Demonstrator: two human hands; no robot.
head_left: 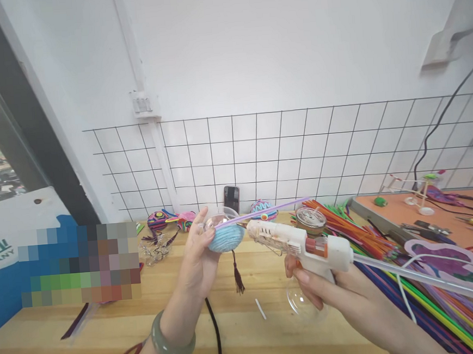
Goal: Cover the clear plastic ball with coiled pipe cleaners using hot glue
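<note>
My left hand (202,256) is closed around a clear plastic ball half (223,215) whose lower part is wrapped in light blue yarn (226,239). A lilac pipe cleaner (264,212) runs along the ball's upper edge and sticks out to the right. From the underside hangs a dark brown tassel (238,275). In my right hand (331,289) is a white hot glue gun (299,244), its nozzle pointing left at the yarn edge. A long clear glue stick (424,278) protrudes from the gun's back. Whether the nozzle touches the ball I cannot tell.
Another clear plastic dome (301,300) sits below the glue gun. Bundles of colored pipe cleaners (427,314) cover the right side. Yarn-wrapped balls (158,221) and a phone (232,198) stand along the wire grid. A round tin (311,218), a white stick (260,309) and a black strip (215,334) lie about.
</note>
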